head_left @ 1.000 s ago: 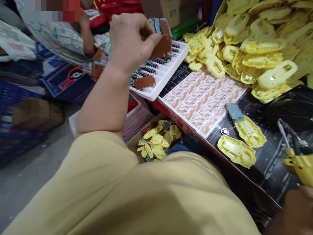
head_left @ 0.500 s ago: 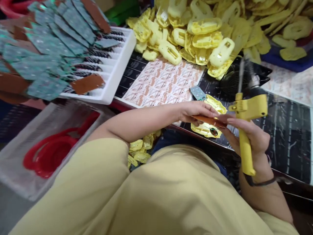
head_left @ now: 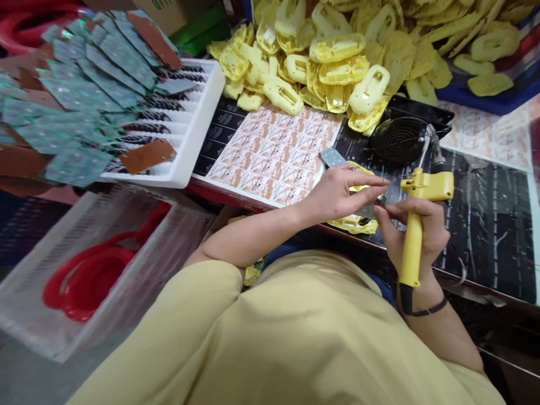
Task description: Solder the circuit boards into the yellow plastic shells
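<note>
My right hand [head_left: 422, 230] is wrapped round the handle of a yellow soldering gun [head_left: 412, 247], its metal tip pointing up and away. The thumb and forefinger of that hand also pinch the edge of a small circuit board [head_left: 366, 210], mostly hidden by my fingers. With finger and thumb closed, my left hand [head_left: 341, 194] holds a thin green wire [head_left: 383, 170] over the board. Beneath both hands lies an open yellow plastic shell [head_left: 352, 224], partly covered. A grey-blue board [head_left: 332, 157] rests just beyond my left hand.
A white foam tray [head_left: 200, 121] at left carries many wired boards [head_left: 80, 90]. Yellow shells [head_left: 291, 73] are heaped at the back, some in a blue bin [head_left: 476, 101]. A black coil stand [head_left: 396, 138] is beyond the soldering gun. Printed sheets [head_left: 270, 152] cover the table; a crate [head_left: 25, 304] stands below left.
The board between my hands has turned from its brown face. My left hand has shifted above it and now pinches a wire. The soldering gun has moved slightly left and down.
</note>
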The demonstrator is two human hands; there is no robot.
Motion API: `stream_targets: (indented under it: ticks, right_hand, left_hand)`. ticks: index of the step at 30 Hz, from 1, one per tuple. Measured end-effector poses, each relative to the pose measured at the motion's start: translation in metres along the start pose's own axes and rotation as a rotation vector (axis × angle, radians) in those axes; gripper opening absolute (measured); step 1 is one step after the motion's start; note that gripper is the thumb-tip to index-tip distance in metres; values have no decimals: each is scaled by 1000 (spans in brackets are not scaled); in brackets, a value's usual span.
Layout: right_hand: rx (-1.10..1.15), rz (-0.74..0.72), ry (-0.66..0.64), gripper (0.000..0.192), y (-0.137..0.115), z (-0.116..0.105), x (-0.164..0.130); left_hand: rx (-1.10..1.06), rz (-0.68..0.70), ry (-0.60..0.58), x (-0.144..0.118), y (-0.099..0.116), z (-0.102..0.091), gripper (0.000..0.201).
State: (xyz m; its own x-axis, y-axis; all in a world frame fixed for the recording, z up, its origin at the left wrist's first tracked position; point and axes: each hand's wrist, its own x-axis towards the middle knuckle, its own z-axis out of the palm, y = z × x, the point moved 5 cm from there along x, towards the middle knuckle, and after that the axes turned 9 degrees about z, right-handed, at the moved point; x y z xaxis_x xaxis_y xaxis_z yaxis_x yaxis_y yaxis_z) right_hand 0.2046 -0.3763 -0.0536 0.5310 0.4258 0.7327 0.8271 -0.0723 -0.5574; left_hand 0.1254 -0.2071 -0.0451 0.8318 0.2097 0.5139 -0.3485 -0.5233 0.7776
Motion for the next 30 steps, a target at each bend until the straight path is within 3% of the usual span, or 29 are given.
stream_targets:
  ticks: [4, 8, 10, 14, 16, 18, 22, 26, 30]
  right_hand:
    - [-4, -35, -5, 23, 1, 7, -5]
    - [-8, -2, -18, 27, 8, 12, -13]
    - [24, 21, -44, 30, 14, 10, -17]
    - [104, -1, -218, 47, 36, -4, -22]
    - [64, -66, -363, 52, 50, -8, -27]
    - [16, -118, -463, 49, 62, -8, -33]
    - [-79, -141, -450, 39, 69, 4, -40]
    - [-183, -182, -348, 31, 55, 13, -35]
    - [-143, -168, -225, 14, 37, -12, -19]
  left_hand:
    - [-355, -180, 93, 2, -10, 15, 58]
    - [-529, -279, 58, 1, -17, 21, 67]
    - [-471, -309, 58, 2, -17, 12, 61]
    - [-156, -342, 61, 12, -6, -30, 42]
    - [-38, -310, -61, 18, -1, -45, 32]
    - [53, -242, -269, 21, -2, -47, 20]
    - [243, -103, -610, 23, -20, -27, 13]
    - [400, -96, -725, 27, -40, -4, 18]
    - [462, -103, -721, 26, -50, 8, 19]
